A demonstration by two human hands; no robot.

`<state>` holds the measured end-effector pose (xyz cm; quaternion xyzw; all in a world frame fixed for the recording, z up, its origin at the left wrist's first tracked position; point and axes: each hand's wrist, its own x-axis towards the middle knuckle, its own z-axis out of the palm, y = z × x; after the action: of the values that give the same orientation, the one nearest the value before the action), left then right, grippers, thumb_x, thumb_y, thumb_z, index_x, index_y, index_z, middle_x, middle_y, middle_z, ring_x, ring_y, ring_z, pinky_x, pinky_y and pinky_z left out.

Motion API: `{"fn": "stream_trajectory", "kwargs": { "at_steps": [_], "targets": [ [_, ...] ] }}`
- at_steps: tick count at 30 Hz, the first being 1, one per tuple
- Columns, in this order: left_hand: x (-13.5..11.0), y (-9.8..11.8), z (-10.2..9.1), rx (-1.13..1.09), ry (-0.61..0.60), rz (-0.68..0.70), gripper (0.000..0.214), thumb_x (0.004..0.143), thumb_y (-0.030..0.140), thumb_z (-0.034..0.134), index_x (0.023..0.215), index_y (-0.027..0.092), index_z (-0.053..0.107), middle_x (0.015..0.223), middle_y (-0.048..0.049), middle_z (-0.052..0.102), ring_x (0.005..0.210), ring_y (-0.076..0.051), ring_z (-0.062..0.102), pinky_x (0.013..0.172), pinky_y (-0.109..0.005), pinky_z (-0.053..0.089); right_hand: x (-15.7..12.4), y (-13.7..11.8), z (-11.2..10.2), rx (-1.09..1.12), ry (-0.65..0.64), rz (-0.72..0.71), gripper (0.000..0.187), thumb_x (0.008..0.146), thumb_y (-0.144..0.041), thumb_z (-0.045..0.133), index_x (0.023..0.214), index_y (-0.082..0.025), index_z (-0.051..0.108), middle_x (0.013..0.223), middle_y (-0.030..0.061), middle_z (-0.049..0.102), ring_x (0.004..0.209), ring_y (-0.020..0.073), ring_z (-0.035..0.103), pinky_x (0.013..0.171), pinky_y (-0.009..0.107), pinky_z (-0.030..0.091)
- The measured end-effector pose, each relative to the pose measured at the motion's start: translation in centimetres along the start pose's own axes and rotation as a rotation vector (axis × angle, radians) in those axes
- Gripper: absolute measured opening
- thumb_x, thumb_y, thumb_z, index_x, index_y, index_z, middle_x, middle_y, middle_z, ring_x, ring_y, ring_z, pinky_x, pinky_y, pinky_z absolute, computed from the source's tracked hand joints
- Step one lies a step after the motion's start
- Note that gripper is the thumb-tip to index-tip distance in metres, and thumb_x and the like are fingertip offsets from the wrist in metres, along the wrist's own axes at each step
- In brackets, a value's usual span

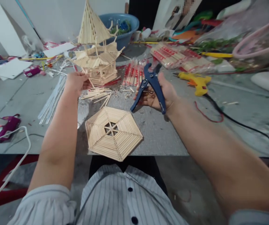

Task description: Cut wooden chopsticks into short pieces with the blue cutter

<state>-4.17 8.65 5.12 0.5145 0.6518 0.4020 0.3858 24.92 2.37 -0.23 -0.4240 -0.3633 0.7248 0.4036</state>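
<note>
Right hand [159,95] grips blue cutter [152,86], handles spread. Left hand [74,82] pinches stick [91,82] beside stick model [97,59]; cutter lies right of stick.

I see a grey table [162,137] carrying a hexagonal stick panel [114,132] near its front edge, a stick tower model [97,53] further back, loose sticks [98,95], a yellow glue gun [196,82], chopstick packets [176,57] and a blue basin [122,26].

Even, soft indoor light, wide-angle view

Shadows are faint; edges bend and smear, the right side blurs, and the grey table [162,137] centre stays sharp.
</note>
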Motion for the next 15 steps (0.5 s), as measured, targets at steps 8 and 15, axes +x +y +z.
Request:
{"fn": "stream_trajectory", "kwargs": {
  "at_steps": [8,15],
  "targets": [
    [3.4,-3.6,0.2,-0.168,0.132,-0.161,0.018,0.095,0.014,0.048,0.078,0.018,0.054,0.068,0.0009,0.059,0.087,-0.009,0.06,0.075,-0.021,0.051,0.0,0.7,-0.4,0.03,0.034,0.033,0.077,0.091,-0.069,0.006,0.084,-0.019,0.064,0.109,0.015,0.069,0.1,0.0184,0.066,0.084,0.028,0.045],
    [6.0,-4.6,2.2,-0.281,0.064,-0.215,0.024,0.096,0.011,0.043,0.075,0.017,0.053,0.074,0.0017,0.062,0.085,-0.005,0.062,0.073,-0.013,0.05,0.2,0.8,-0.8,-0.004,0.01,0.023,0.077,0.091,-0.068,0.006,0.084,-0.02,0.065,0.115,0.0165,0.068,0.101,0.0208,0.067,0.083,0.032,0.048]
  ]
}}
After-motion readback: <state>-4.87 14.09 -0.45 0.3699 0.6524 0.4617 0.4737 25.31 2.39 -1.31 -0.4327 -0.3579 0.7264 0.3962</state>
